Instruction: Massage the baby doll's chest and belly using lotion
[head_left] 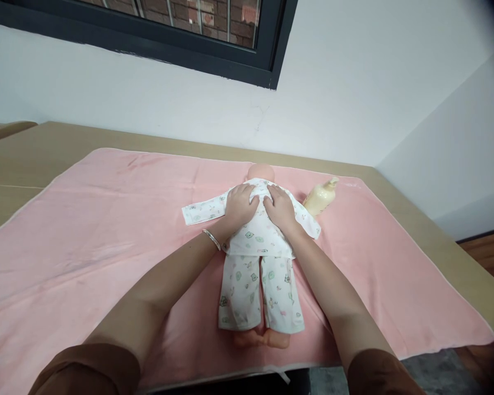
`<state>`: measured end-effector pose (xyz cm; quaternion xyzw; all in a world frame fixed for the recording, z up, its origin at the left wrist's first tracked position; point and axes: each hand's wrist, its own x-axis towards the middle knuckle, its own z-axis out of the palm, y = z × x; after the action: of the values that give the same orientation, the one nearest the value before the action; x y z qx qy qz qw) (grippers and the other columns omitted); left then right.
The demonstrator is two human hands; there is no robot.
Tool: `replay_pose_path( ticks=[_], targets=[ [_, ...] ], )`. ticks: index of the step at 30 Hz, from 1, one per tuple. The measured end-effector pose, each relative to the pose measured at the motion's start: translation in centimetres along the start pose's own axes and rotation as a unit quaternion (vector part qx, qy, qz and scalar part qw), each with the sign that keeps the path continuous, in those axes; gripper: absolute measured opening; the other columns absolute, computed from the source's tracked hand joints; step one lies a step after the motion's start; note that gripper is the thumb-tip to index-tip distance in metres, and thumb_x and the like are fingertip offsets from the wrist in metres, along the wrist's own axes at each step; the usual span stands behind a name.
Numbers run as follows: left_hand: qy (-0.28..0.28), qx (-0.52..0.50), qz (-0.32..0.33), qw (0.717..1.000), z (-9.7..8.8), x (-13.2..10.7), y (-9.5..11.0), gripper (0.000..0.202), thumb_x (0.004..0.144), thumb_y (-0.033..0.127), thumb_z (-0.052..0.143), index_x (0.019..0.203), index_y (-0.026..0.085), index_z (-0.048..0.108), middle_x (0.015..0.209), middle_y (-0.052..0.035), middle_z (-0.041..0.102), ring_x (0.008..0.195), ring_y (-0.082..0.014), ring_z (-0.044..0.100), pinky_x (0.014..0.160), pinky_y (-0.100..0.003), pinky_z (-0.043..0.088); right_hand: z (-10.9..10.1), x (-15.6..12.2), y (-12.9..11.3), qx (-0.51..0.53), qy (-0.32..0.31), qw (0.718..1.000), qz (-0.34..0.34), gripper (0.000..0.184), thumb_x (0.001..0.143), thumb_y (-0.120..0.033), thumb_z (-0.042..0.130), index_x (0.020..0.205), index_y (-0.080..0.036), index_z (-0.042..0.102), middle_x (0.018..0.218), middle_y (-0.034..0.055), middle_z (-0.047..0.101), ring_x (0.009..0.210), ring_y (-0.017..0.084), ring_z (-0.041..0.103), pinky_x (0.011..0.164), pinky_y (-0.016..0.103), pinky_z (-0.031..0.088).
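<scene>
Pink blanket (pixel 86 236) spread wide, left hand (pixel 239 208) lying flat on the doll's (pixel 258 237) upper body, right hand (pixel 282 209) alongside, fingers relaxed, grasping nothing; light, even palm pressure should suit; bottle (pixel 321 197) beside them.

Brn sleeves (pixel 93 368), slvr bangle (pixel 212 239)

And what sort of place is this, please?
Perhaps a room for baby-care practice: a clothed doll lies on a pink blanket spread over a wood-coloured table, with a bottle beside it.
</scene>
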<state>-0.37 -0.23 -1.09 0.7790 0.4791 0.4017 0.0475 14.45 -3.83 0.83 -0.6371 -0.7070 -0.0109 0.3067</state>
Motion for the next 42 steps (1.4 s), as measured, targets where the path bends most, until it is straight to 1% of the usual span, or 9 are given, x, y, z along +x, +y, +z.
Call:
replay_pose_path(
  ticks=[11, 21, 27, 30, 33, 35, 38, 42],
  targets=[
    [0.003, -0.015, -0.002, 1.000, -0.3, 0.0, 0.2, 0.035, 0.088, 0.027, 0.049, 0.119, 0.018, 0.063, 0.126, -0.0092, 0.065, 0.120, -0.0283, 0.056, 0.107, -0.045, 0.039, 0.2, -0.1, 0.1, 0.022, 0.013, 1.000, 0.003, 0.047, 0.092, -0.028, 0.041, 0.134, -0.014, 0.056, 0.140, 0.0121, 0.056, 0.135, 0.025, 0.046, 0.115, 0.045, 0.031],
    [0.000, -0.014, -0.008, 1.000, -0.1, 0.0, 0.1, 0.036, 0.088, 0.028, 0.050, 0.120, 0.018, 0.063, 0.127, -0.0093, 0.065, 0.122, -0.0284, 0.055, 0.108, -0.046, 0.039, 0.2, -0.1, 0.1, 0.022, 0.017, 1.000, 0.002, 0.047, 0.092, -0.028, 0.041, 0.133, -0.013, 0.057, 0.140, 0.0125, 0.056, 0.134, 0.025, 0.046, 0.115, 0.045, 0.031],
    [0.005, -0.017, -0.003, 1.000, 0.0, 0.0, 0.1, 0.035, 0.087, 0.027, 0.049, 0.118, 0.019, 0.063, 0.125, -0.0086, 0.066, 0.121, -0.0280, 0.056, 0.108, -0.045, 0.040, -0.1, -0.3, -0.3, 0.010, 0.015, 1.000, 0.003, 0.047, 0.092, -0.028, 0.040, 0.133, -0.013, 0.057, 0.140, 0.0123, 0.056, 0.133, 0.025, 0.047, 0.115, 0.044, 0.032],
    [0.009, -0.013, -0.008, 1.000, 0.1, 0.0, 0.0, 0.035, 0.087, 0.028, 0.049, 0.117, 0.018, 0.063, 0.125, -0.0106, 0.065, 0.121, -0.0293, 0.055, 0.108, -0.046, 0.040, -0.4, -0.5, -0.8, -0.016, 0.017, 1.000, 0.015, 0.047, 0.094, -0.029, 0.038, 0.134, -0.013, 0.055, 0.139, 0.0131, 0.056, 0.133, 0.028, 0.046, 0.113, 0.046, 0.034],
    [0.012, -0.004, -0.014, 1.000, 0.2, 0.0, 0.0, 0.034, 0.086, 0.029, 0.049, 0.115, 0.017, 0.063, 0.124, -0.0121, 0.065, 0.121, -0.0299, 0.056, 0.107, -0.046, 0.040, -0.6, -0.7, -1.2, -0.039, 0.004, 0.999, 0.038, 0.049, 0.094, -0.031, 0.038, 0.137, -0.013, 0.053, 0.140, 0.0148, 0.055, 0.135, 0.031, 0.044, 0.110, 0.048, 0.038],
    [0.007, 0.002, -0.012, 1.000, 0.3, 0.1, -0.1, 0.034, 0.086, 0.029, 0.050, 0.115, 0.017, 0.062, 0.123, -0.0122, 0.065, 0.120, -0.0298, 0.056, 0.107, -0.046, 0.040, -0.7, -0.6, -1.3, -0.043, -0.006, 0.998, 0.041, 0.050, 0.094, -0.032, 0.037, 0.138, -0.013, 0.051, 0.141, 0.0157, 0.053, 0.136, 0.033, 0.043, 0.109, 0.049, 0.038],
    [-0.006, 0.010, -0.004, 1.000, 0.3, 0.2, -0.2, 0.036, 0.087, 0.029, 0.049, 0.118, 0.017, 0.060, 0.125, -0.0129, 0.063, 0.122, -0.0304, 0.054, 0.108, -0.047, 0.039, -0.7, -0.4, -1.0, -0.047, -0.019, 0.998, 0.029, 0.050, 0.095, -0.032, 0.037, 0.139, -0.012, 0.050, 0.143, 0.0166, 0.052, 0.136, 0.034, 0.042, 0.110, 0.049, 0.037],
    [-0.026, 0.023, 0.008, 0.999, 0.4, 0.2, -0.3, 0.039, 0.088, 0.029, 0.047, 0.124, 0.019, 0.058, 0.132, -0.0118, 0.059, 0.127, -0.0299, 0.050, 0.110, -0.048, 0.036, -0.6, -0.2, -0.4, -0.046, -0.034, 0.998, 0.017, 0.051, 0.095, -0.032, 0.038, 0.140, -0.013, 0.049, 0.146, 0.0153, 0.049, 0.138, 0.033, 0.040, 0.113, 0.051, 0.032]
  ],
)
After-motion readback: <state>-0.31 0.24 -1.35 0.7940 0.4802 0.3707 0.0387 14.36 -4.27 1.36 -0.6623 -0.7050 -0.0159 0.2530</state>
